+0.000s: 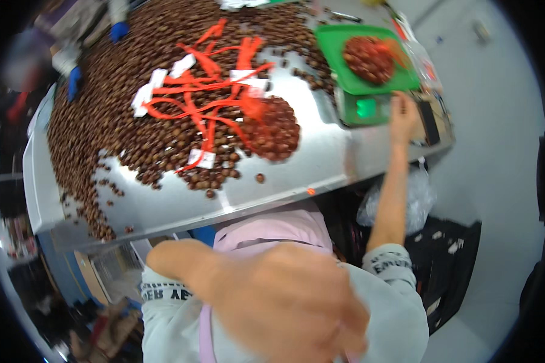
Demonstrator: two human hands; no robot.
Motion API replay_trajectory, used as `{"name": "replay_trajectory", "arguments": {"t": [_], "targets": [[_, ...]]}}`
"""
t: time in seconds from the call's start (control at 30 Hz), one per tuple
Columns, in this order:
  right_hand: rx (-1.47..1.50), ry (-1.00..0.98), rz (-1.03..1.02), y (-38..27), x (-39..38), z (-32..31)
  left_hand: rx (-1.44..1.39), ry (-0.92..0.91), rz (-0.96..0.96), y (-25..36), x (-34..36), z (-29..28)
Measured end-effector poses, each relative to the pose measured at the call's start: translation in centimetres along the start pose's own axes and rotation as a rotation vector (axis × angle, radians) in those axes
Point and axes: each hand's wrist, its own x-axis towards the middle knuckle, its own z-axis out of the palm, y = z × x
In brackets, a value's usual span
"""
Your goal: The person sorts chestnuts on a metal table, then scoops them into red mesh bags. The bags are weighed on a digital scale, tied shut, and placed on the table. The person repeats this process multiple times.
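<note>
My right hand [404,116] reaches to the front panel of a green scale [350,107], its fingers stretched against the panel beside the lit green display. On the scale's green tray [333,51] rests a filled red net bag [368,59] of brown chestnuts. My left hand [297,296] is raised close in front of my chest, large and smeared by motion; its fingers do not show clearly. Another filled net bag [275,130] lies on the metal table [315,151]. Left of it, several empty red net bags [209,112] with white labels [157,81] lie over loose chestnuts [133,136].
Loose chestnuts cover the table's left and far side. A person's blue-gloved hands [120,31] are at the far left. A dark flat object [430,123] lies right of the scale. Below the table edge hangs a clear plastic bag [415,202], beside a black crate [451,266].
</note>
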Motion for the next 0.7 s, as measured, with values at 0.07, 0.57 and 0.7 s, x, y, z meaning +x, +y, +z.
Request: {"name": "replay_trajectory", "arguments": {"t": [0.07,0.57,0.7], "targets": [[-0.264,-0.061,-0.057,1.4,5.5,-1.1,0.119,0.007,-0.215,-0.5,-1.9,-2.5],[-0.651,-0.507,-0.167,13.5,17.9,1.5,0.204,0.758,-1.073,-5.8,-15.2,-3.6],[-0.025,-0.754,0.189,4.2,19.3,-2.9,0.310,0.736,-0.893,-9.7,-10.5,-3.8]]}}
